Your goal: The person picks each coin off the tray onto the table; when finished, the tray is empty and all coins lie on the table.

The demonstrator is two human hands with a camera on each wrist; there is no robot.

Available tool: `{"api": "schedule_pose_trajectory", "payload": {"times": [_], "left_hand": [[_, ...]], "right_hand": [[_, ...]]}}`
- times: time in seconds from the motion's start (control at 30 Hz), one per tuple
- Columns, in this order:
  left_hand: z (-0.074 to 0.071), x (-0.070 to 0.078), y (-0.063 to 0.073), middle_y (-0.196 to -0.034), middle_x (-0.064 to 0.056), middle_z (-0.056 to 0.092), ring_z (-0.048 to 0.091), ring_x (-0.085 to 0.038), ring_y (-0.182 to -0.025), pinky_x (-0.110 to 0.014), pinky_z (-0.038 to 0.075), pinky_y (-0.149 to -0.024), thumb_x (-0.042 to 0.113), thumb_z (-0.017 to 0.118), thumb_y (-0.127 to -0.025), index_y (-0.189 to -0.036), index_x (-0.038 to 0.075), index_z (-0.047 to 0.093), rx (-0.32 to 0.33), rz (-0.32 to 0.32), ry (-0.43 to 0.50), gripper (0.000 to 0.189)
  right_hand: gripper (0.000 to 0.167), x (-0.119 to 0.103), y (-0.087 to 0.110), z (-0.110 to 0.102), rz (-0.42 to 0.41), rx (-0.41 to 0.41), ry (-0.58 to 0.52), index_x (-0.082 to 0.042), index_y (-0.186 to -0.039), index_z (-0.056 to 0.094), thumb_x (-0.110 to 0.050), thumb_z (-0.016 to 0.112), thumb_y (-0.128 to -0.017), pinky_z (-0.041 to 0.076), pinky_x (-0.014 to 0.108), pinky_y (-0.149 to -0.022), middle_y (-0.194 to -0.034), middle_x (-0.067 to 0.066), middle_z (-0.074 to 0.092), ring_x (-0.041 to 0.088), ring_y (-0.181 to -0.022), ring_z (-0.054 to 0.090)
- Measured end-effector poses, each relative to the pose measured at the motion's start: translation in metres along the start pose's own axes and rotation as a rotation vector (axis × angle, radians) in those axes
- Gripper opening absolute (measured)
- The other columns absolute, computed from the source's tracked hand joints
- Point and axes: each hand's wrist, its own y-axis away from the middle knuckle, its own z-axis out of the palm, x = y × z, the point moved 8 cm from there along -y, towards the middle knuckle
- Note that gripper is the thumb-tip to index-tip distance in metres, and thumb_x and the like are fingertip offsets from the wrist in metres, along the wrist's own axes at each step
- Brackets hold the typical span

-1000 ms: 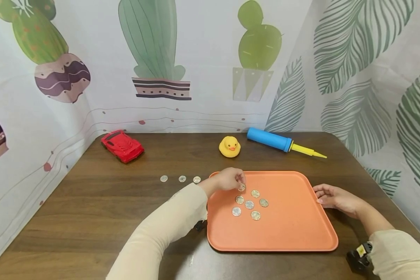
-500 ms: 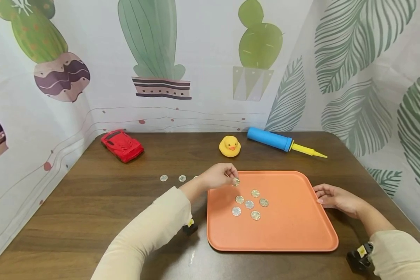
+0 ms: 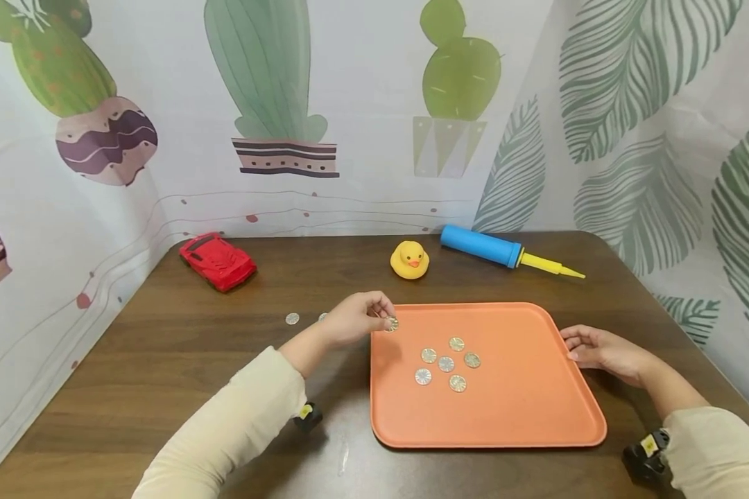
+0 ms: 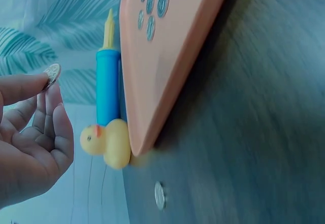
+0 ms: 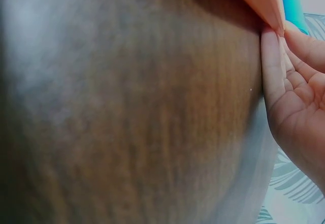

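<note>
My left hand (image 3: 357,319) pinches a coin (image 3: 392,324) between thumb and fingertip, above the upper left corner of the orange tray (image 3: 524,395). The left wrist view shows this coin (image 4: 53,73) tilted and apart from the tray. Several gold and silver coins (image 3: 446,364) lie in the tray's left half. My right hand (image 3: 608,355) grips the tray's right rim; in the right wrist view the rim (image 5: 271,18) sits between thumb and fingers. On the table left of the tray lies a silver coin (image 3: 292,319), with another coin (image 3: 322,317) partly behind my left hand.
Along the back of the brown table (image 3: 131,388) are a red toy car (image 3: 218,261), a yellow rubber duck (image 3: 410,260) and a blue hand pump (image 3: 482,247) with a yellow nozzle. A cloth (image 3: 374,83) printed with cacti and leaves hangs behind the table.
My left hand has lifted the coin from the tray's upper left and carried it left to the rim. The hand now hides one table coin and part of another. My right hand has kept its hold.
</note>
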Motion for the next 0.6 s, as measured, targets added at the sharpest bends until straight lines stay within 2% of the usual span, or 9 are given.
{"api": "schedule_pose_trajectory", "payload": {"times": [0.23, 0.6], "left_hand": [[-0.030, -0.012, 0.015, -0.079, -0.006, 0.051, 0.047, -0.015, -0.071, -0.027, 0.042, -0.060, 0.002, 0.058, -0.078, -0.089, 0.002, 0.055, 0.090, -0.042, 0.080, 0.011], [-0.076, -0.027, 0.031, -0.081, -0.007, 0.053, 0.048, -0.019, -0.077, -0.029, 0.040, -0.064, 0.005, 0.059, -0.079, -0.091, 0.001, 0.054, 0.222, -0.064, 0.055, 0.014]], "right_hand": [[0.027, 0.002, -0.002, 0.000, 0.015, 0.004, 0.001, 0.011, -0.113, 0.034, 0.004, 0.041, -0.087, 0.045, 0.026, -0.074, -0.096, 0.007, 0.051, 0.013, -0.085, 0.054], [0.026, -0.001, 0.000, 0.000, 0.006, -0.002, -0.010, 0.009, -0.112, 0.036, 0.004, 0.041, -0.087, 0.045, 0.026, -0.074, -0.096, 0.007, 0.051, 0.014, -0.085, 0.054]]}}
